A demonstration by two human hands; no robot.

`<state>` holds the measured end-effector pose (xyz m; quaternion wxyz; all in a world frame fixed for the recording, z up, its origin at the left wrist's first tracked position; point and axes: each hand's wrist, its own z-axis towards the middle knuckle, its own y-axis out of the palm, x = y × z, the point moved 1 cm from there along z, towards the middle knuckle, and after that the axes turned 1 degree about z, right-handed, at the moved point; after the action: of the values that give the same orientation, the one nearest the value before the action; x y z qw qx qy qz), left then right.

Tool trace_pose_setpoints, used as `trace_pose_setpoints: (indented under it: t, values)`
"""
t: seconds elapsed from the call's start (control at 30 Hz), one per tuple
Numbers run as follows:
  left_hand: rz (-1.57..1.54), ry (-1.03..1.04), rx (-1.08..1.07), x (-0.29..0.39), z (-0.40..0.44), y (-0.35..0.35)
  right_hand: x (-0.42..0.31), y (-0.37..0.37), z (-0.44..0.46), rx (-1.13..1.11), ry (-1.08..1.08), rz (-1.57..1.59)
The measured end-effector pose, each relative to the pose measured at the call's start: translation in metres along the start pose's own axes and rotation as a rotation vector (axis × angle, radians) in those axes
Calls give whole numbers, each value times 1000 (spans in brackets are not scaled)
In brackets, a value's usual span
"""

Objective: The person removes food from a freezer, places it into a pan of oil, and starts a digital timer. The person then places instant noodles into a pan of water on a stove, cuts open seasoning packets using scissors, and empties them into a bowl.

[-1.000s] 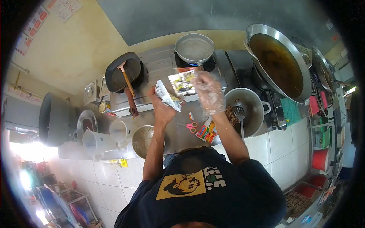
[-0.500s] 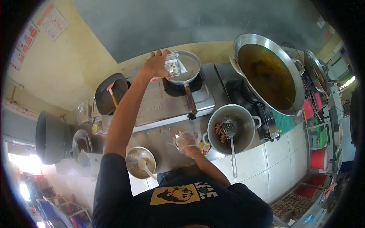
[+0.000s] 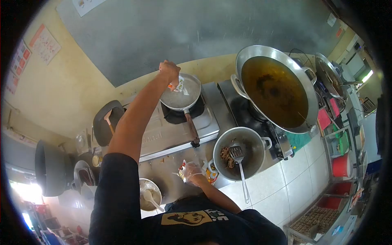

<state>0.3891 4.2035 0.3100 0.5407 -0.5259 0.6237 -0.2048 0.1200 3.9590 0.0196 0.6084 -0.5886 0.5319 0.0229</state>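
My left hand [image 3: 170,72] is closed on a small white plastic packet [image 3: 179,86] with green and red print. The packet hangs low over a saucepan [image 3: 181,109] of cloudy liquid, which stands on the stove with its brown handle towards me. A clear plastic glove covers my right hand [image 3: 193,174]. Its fingers are gathered round a crumpled packet [image 3: 183,168] with red and white parts, low over the counter. Just right of it lies a colourful printed packet [image 3: 211,174], partly hidden by my wrist.
A deep pot [image 3: 255,163] with dark shredded food and a slotted turner [image 3: 237,155] stands at right. Behind it is a large wok [image 3: 241,87] of brown oil. A bowl [image 3: 160,188] with a white ladle [image 3: 152,199] sits at left, a dark pan [image 3: 100,124] beyond.
The view has shifted. My left hand has turned over, wrist up, and the packet now hangs lower over the saucepan. My right hand has moved left, away from the deep pot.
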Motion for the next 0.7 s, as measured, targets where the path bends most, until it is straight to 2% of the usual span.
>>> trace_pose_setpoints:
  t: [0.13,0.23,0.37,0.53,0.63,0.7]
  values:
    - [33,15,51,3,3,1,-9,-12,-7,-51,11,-93]
    - [90,2,34,5,9,0,-23,-36,-13,-118,-14,-52]
    - [213,32,-10,5,11,-8,-21,-37,-20,-35,59,41]
    - [304,45,-19,5,6,-19,-14,-26,-17,-40,40,-71]
    - [186,26,27,5,1,-28,-3,-14,-14,-110,-53,-195]
    - [198,107,107,3,-4,-34,-3,-13,-15,-143,-72,-253]
